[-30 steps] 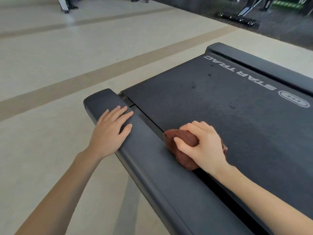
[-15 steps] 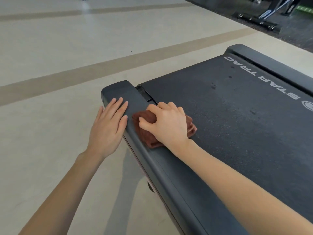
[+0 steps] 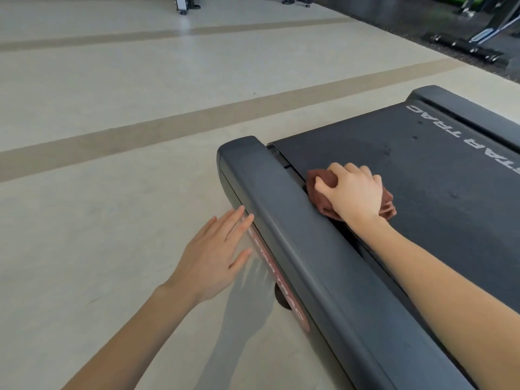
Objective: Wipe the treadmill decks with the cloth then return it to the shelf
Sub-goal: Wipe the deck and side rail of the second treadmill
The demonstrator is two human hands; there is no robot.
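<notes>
One bunched cloth (image 3: 318, 201) lies on the treadmill deck (image 3: 436, 198), long axis roughly along the side rail (image 3: 281, 220). Your right hand (image 3: 354, 192) grips it; your left hand (image 3: 213, 254) is spread flat.

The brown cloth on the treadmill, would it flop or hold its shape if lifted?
Probably floppy: the cloth is crumpled in soft folds under the right hand, so it would likely droop. Pushed, it should drag along the textured belt, not roll.

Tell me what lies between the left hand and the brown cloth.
Only the treadmill's dark side rail separates left hand from cloth, in the head view.
</notes>
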